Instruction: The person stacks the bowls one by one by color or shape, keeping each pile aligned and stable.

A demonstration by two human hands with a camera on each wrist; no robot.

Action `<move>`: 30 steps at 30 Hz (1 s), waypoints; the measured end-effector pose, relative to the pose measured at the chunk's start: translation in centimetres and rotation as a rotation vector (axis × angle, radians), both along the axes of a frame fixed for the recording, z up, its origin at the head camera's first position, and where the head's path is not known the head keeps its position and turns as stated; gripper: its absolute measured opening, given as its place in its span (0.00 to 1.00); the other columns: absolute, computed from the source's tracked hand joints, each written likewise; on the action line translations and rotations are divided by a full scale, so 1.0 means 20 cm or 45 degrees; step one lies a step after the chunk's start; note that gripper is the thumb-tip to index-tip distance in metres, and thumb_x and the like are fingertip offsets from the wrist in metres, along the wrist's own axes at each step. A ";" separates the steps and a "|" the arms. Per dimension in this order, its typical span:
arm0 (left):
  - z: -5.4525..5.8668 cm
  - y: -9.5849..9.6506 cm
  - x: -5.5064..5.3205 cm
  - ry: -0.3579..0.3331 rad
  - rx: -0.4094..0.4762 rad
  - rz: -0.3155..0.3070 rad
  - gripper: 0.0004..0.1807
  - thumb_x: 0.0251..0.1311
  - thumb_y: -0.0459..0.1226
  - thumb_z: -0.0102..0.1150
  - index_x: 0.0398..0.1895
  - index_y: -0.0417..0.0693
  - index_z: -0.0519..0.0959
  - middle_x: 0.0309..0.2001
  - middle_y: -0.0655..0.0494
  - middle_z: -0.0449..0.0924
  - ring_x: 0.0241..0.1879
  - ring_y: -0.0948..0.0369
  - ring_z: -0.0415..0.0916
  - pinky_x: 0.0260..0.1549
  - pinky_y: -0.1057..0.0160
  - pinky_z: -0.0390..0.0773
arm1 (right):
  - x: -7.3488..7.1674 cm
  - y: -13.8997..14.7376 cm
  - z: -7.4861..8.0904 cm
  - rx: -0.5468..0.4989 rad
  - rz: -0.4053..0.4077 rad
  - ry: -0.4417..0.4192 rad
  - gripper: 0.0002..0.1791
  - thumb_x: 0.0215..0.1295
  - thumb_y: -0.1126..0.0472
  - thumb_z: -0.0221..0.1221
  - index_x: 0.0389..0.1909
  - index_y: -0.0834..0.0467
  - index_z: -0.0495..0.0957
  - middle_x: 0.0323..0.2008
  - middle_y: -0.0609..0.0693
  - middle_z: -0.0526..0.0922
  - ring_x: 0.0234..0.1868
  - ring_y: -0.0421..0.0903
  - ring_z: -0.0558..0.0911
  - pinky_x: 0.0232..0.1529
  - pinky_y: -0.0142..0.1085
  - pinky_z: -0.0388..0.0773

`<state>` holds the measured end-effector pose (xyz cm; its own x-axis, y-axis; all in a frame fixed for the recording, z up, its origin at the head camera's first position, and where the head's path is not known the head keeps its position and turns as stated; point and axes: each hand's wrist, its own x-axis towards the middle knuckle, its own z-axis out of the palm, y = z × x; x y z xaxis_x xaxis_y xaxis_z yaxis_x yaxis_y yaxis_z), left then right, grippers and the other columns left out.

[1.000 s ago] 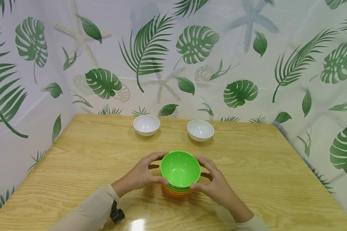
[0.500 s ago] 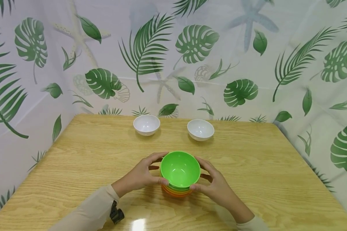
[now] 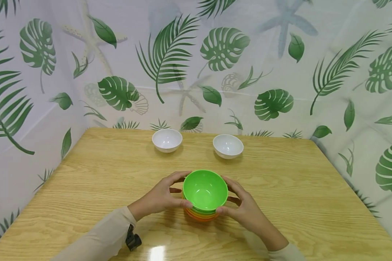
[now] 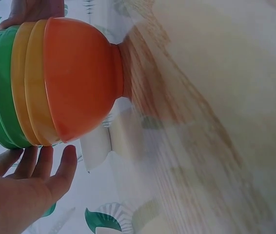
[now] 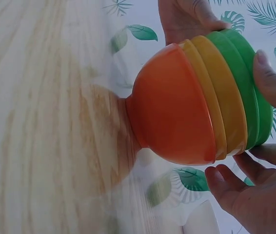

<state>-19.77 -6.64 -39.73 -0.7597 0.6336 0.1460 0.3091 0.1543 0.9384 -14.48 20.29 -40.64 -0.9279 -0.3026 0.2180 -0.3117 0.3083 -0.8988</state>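
A stack of nested bowls stands upright on the wooden table (image 3: 94,185). The top one is a bright green bowl (image 3: 205,190); below it come another green one, yellow ones and an orange bowl (image 4: 77,78) at the bottom. My left hand (image 3: 158,199) holds the stack from the left, thumb at the near rim and fingers round the far side. From the right, my right hand (image 3: 245,208) grips it in the same way. In the right wrist view, the orange bowl's foot (image 5: 135,124) is at the tabletop, with its reflection beside it.
Two white bowls stand apart near the table's back edge, a left white bowl (image 3: 167,140) and a right white bowl (image 3: 228,146). Behind the table hangs a leaf-print cloth (image 3: 222,79), which also lines both sides. A small black device (image 3: 132,239) sits at the left wrist.
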 end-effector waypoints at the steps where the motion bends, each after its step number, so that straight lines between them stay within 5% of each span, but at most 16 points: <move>1: 0.00 0.00 0.00 0.001 0.001 0.000 0.47 0.47 0.45 0.74 0.70 0.47 0.62 0.65 0.50 0.66 0.64 0.49 0.63 0.57 0.49 0.73 | 0.00 0.00 0.00 -0.004 -0.001 -0.006 0.46 0.52 0.61 0.71 0.71 0.57 0.59 0.67 0.55 0.65 0.65 0.57 0.65 0.55 0.34 0.76; 17: 0.02 -0.02 -0.02 0.089 -0.129 -0.036 0.46 0.50 0.45 0.73 0.71 0.48 0.61 0.69 0.51 0.63 0.65 0.49 0.61 0.59 0.44 0.70 | 0.00 0.02 0.01 0.089 0.060 -0.053 0.49 0.54 0.59 0.69 0.74 0.54 0.54 0.70 0.56 0.59 0.65 0.58 0.65 0.57 0.38 0.74; 23: 0.03 -0.04 -0.03 0.063 -0.132 -0.049 0.47 0.56 0.48 0.67 0.74 0.45 0.54 0.71 0.47 0.59 0.68 0.48 0.59 0.61 0.44 0.68 | 0.01 0.01 0.04 0.089 0.034 -0.071 0.49 0.58 0.59 0.67 0.75 0.57 0.47 0.71 0.61 0.57 0.67 0.62 0.63 0.61 0.51 0.70; 27: 0.05 -0.06 -0.05 0.076 -0.090 0.001 0.37 0.67 0.47 0.55 0.74 0.45 0.54 0.69 0.43 0.62 0.68 0.46 0.59 0.61 0.44 0.67 | 0.02 0.02 0.09 0.071 -0.038 0.030 0.40 0.67 0.62 0.59 0.75 0.58 0.48 0.68 0.61 0.63 0.67 0.62 0.63 0.63 0.59 0.64; 30: 0.09 -0.07 -0.10 0.100 -0.036 0.084 0.29 0.70 0.44 0.51 0.70 0.43 0.62 0.65 0.43 0.68 0.64 0.46 0.65 0.59 0.47 0.71 | 0.01 0.02 0.15 0.032 -0.125 0.101 0.28 0.71 0.61 0.53 0.70 0.60 0.59 0.64 0.58 0.70 0.66 0.55 0.68 0.64 0.49 0.69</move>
